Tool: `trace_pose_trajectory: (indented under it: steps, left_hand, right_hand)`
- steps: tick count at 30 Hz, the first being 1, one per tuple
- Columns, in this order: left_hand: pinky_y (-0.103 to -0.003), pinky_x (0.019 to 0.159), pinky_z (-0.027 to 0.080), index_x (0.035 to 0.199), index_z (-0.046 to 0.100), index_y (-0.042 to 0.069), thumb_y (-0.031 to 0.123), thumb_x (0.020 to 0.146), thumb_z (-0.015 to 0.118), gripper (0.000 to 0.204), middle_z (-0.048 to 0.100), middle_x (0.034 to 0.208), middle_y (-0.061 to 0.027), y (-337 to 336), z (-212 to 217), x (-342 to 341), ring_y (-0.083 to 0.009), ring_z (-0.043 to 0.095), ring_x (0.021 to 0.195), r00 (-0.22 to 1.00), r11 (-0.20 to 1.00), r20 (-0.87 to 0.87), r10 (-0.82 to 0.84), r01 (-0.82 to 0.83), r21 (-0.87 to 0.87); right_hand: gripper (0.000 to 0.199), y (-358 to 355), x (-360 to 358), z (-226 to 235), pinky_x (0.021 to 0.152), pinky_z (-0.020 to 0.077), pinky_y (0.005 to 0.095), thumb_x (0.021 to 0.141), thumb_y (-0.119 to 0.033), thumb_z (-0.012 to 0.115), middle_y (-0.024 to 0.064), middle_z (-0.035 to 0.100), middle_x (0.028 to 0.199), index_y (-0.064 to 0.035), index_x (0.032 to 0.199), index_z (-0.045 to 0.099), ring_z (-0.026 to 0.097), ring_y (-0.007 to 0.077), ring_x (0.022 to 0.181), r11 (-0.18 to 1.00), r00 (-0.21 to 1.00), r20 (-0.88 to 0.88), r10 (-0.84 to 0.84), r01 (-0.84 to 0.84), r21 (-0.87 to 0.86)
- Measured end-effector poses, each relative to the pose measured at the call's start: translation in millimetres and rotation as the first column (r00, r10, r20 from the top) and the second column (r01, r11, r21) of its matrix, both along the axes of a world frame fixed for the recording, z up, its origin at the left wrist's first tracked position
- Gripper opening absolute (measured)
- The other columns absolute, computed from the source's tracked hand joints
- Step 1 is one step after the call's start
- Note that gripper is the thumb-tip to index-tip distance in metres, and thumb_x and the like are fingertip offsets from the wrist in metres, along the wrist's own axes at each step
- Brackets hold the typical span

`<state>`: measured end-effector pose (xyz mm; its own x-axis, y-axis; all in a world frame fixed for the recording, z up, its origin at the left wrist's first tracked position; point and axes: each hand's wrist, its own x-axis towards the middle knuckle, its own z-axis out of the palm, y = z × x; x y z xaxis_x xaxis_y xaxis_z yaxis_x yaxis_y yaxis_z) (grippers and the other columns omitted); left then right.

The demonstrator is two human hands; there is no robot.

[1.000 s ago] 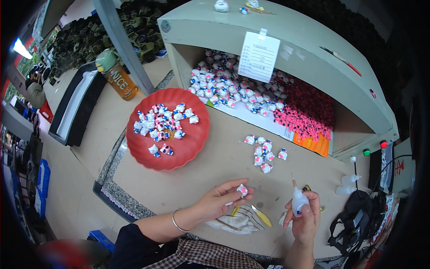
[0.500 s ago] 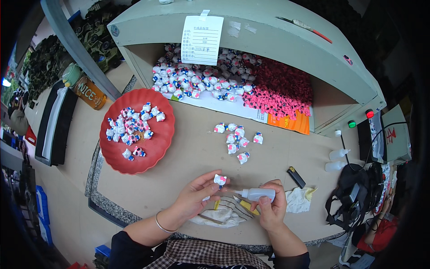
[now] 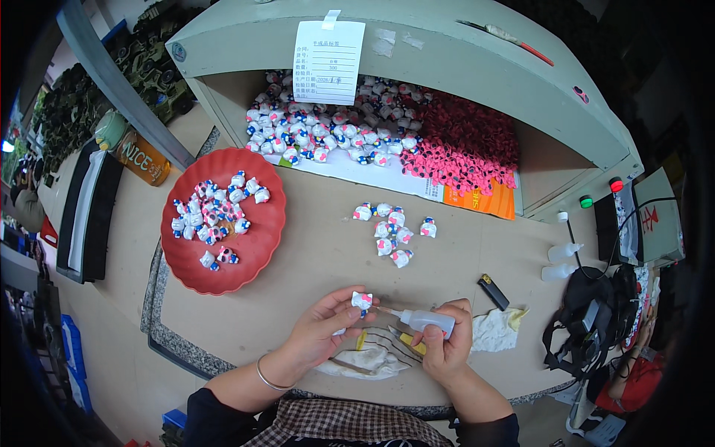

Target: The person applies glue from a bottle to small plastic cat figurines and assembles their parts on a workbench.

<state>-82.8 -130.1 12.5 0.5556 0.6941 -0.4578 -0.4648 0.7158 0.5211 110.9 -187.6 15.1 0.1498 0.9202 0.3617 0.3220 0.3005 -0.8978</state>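
Your left hand (image 3: 320,331) is pinching that tiny white figurine (image 3: 362,300) just above the table edge while your right hand (image 3: 447,346) squeezes the glue bottle (image 3: 424,321) at it, so grip the hard, light, probably slippery thing by its sides.

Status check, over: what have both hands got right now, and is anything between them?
Left hand pinches a small white figurine. Right hand grips a small squeeze bottle, nozzle at the figurine. Nothing between them; white cloth lies beneath.
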Motion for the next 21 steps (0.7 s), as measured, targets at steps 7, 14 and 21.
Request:
trace_pose_trajectory:
  steps: [7,14,21]
  left_hand:
    - [-0.019,0.066,0.049,0.116,0.048,0.010,0.006,0.084,0.050,0.032,0.051,0.114,-0.0122,-0.8,0.9,0.1,-0.0162,0.055,0.096,1.000,1.000,0.001,-0.001,0.001,0.009]
    - [-0.018,0.066,0.049,0.116,0.048,0.009,0.006,0.084,0.050,0.032,0.051,0.113,-0.0139,-1.8,-1.3,0.0,-0.0175,0.055,0.096,1.000,1.000,0.028,-0.011,0.012,-0.026]
    - [-0.019,0.066,0.049,0.116,0.048,0.009,0.005,0.084,0.050,0.032,0.051,0.114,-0.0147,-1.2,0.1,0.5,-0.0185,0.055,0.096,0.999,1.000,0.031,-0.014,0.015,-0.025]
  right_hand:
    - [0.017,-0.6,-0.6,1.0,0.048,0.0398,0.0219,0.084,-0.012,0.049,0.0099,0.042,0.079,0.0000,0.092,0.041,0.050,0.0100,0.051,1.000,0.999,-0.033,-0.017,0.017,-0.002]
    - [0.016,-1.6,1.1,-1.4,0.050,0.0396,0.0228,0.083,-0.011,0.051,0.0098,0.045,0.077,-0.0006,0.091,0.041,0.048,0.0109,0.056,1.000,0.998,0.052,-0.021,0.021,0.001]
    - [0.017,-0.7,-3.2,-2.3,0.053,0.0394,0.0253,0.081,-0.009,0.053,0.0079,0.049,0.072,-0.0009,0.092,0.042,0.047,0.0134,0.062,1.000,0.999,0.039,-0.022,0.022,0.002]
